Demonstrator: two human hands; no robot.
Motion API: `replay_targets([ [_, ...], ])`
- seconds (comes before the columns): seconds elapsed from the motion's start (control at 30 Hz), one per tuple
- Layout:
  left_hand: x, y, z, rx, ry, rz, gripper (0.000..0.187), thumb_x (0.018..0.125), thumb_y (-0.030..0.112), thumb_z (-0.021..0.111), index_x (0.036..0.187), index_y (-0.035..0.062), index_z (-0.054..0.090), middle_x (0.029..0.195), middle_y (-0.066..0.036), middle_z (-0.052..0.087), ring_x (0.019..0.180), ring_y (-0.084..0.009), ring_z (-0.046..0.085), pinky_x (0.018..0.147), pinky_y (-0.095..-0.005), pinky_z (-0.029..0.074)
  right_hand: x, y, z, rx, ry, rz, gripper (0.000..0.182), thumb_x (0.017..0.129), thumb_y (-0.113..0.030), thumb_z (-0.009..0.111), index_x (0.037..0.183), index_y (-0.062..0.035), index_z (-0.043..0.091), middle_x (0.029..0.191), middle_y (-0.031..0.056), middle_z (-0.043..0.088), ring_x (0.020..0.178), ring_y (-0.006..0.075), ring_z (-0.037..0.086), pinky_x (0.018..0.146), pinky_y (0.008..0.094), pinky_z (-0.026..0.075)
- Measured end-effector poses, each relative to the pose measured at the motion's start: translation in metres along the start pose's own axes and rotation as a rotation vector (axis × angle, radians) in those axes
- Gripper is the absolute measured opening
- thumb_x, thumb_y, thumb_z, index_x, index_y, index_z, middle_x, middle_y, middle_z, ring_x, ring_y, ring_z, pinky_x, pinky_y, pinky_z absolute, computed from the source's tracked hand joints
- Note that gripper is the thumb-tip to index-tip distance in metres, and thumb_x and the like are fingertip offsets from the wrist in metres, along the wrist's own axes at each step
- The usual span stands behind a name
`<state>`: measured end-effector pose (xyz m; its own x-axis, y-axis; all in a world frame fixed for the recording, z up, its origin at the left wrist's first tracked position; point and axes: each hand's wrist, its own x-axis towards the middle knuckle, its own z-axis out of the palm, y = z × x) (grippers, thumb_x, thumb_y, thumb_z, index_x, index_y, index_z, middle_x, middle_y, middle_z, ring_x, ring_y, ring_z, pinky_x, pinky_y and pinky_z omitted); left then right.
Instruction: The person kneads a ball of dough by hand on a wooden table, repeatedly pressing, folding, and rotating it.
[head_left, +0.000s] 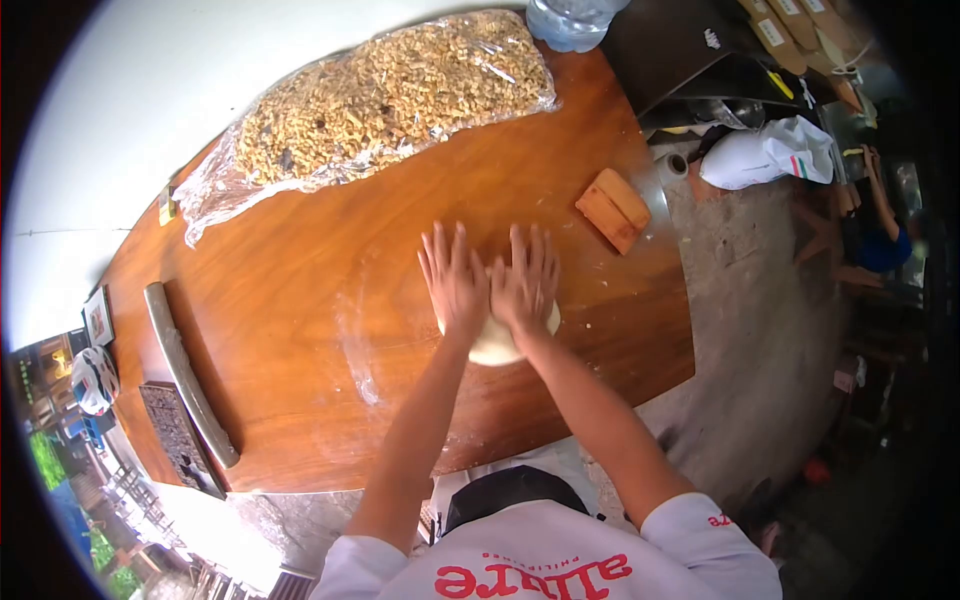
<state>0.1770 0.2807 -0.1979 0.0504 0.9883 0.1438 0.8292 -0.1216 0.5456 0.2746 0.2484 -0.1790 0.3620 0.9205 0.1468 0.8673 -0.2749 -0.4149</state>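
Observation:
A round, pale piece of dough (pixel 495 348) lies on the wooden table near its front edge. My left hand (pixel 458 290) presses flat on the dough's left side, palm down with the fingers stretched forward. Beside it, my right hand (pixel 524 283) lies on the right side, fingers spread, the two thumbs close together. Both hands cover most of the dough; its near edge and a bit of its right edge show. Neither hand grips anything. Right of the hands rests an orange-brown wooden block (pixel 614 210) with a raised strip.
A large clear plastic bag of brown, crumbly pieces (pixel 390 100) lies along the back of the table (pixel 300 300). To the left are a long grey stick (pixel 190 375) and a dark carved board (pixel 180 435). A water bottle (pixel 572 22) stands at the back. White smears mark the tabletop.

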Motion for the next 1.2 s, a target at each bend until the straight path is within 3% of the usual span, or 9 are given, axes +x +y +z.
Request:
replay_targets([
  [0.23,0.111,-0.02,0.035,-0.038,0.087,-0.029,0.05,0.108,0.037,0.04,0.146,0.0091,0.054,0.162,-0.019,0.033,0.152,-0.0397,0.024,0.126,-0.0494,0.013,0.139,0.006,0.058,0.282,0.155,-0.132,0.044,0.093,-0.027,0.06,0.132,-0.0056,0.062,0.148,0.023,0.05,0.139,0.0377,0.045,0.118,0.0487,0.031],
  [0.33,0.1,-0.02,0.023,-0.246,-0.051,0.042,0.052,0.11,0.041,0.033,0.145,0.0102,0.055,0.162,-0.018,0.034,0.153,-0.0386,0.023,0.126,-0.0484,0.011,0.143,0.033,0.026,1.326,-0.094,0.062,0.031,0.099,-0.018,0.057,0.119,0.0018,0.069,0.121,0.0175,0.071,0.121,0.0268,0.063,0.109,0.0376,0.043],
  [0.53,-0.027,0.004,-0.023,-0.373,-0.291,-0.051,0.066,0.109,0.047,0.032,0.155,-0.0009,0.036,0.162,-0.021,0.033,0.153,-0.0359,0.025,0.126,-0.0439,0.018,0.013,0.104,0.033,0.806,0.092,0.058,0.043,0.103,-0.024,0.051,0.136,0.0036,0.057,0.145,0.0202,0.055,0.134,0.032,0.051,0.116,0.0421,0.036],
  [0.67,-0.096,0.012,-0.054,-0.66,-0.238,-0.251,0.069,0.108,0.052,0.035,0.155,0.0014,0.038,0.162,-0.02,0.034,0.151,-0.0336,0.03,0.124,-0.0429,0.024,-0.006,0.0,0.007,0.615,0.025,0.161,0.056,0.091,-0.028,0.064,0.137,0.0011,0.051,0.139,0.0237,0.053,0.129,0.0421,0.049,0.111,0.0488,0.039],
  [0.83,-0.148,-0.05,-0.094,-0.949,0.032,-0.845,0.067,0.105,0.054,0.041,0.146,0.0022,0.051,0.147,-0.017,0.053,0.131,-0.029,0.053,0.111,-0.0423,0.039,-0.092,-0.06,-0.033,0.405,-0.02,-0.428,0.056,0.087,-0.02,0.065,0.138,-0.0005,0.053,0.146,0.0236,0.048,0.134,0.0403,0.046,0.114,0.0529,0.035],
  [1.0,-0.115,-0.06,-0.101,-0.801,0.023,-0.585,0.058,0.104,0.048,0.049,0.136,0.0018,0.06,0.133,-0.018,0.063,0.121,-0.0293,0.06,0.102,-0.0405,0.045,-0.219,-0.003,-0.04,0.191,-0.356,-0.815,0.064,0.081,-0.012,0.069,0.142,0.0002,0.051,0.152,0.0225,0.044,0.14,0.037,0.043,0.117,0.051,0.035],
  [1.1,-0.118,-0.07,-0.082,-0.497,-0.125,-0.292,0.052,0.102,0.042,0.054,0.132,0.0007,0.062,0.125,-0.022,0.066,0.117,-0.0346,0.062,0.101,-0.0399,0.047,-0.249,0.036,-0.05,0.55,-0.506,-0.716,0.059,0.086,-0.013,0.067,0.141,-0.0001,0.052,0.148,0.0219,0.049,0.136,0.0366,0.048,0.114,0.0476,0.039],
  [1.17,-0.138,-0.069,-0.08,-0.269,-0.171,-0.095,0.049,0.101,0.039,0.057,0.131,0.0,0.062,0.122,-0.024,0.066,0.116,-0.0379,0.063,0.101,-0.0402,0.047,-0.239,0.027,-0.086,0.749,-0.538,0.298,0.048,0.094,-0.019,0.062,0.138,-0.0013,0.056,0.145,0.0218,0.053,0.135,0.0381,0.05,0.112,0.0429,0.04],
  [1.2,-0.152,-0.048,-0.095,-0.397,-0.235,-0.198,0.047,0.1,0.034,0.057,0.131,-0.0007,0.062,0.122,-0.025,0.066,0.116,-0.0405,0.062,0.102,-0.0421,0.047,-0.233,0.022,-0.087,0.748,-0.532,0.308,0.048,0.094,-0.019,0.062,0.138,-0.0013,0.056,0.145,0.0218,0.053,0.135,0.0381,0.05,0.112,0.0429,0.04],
])
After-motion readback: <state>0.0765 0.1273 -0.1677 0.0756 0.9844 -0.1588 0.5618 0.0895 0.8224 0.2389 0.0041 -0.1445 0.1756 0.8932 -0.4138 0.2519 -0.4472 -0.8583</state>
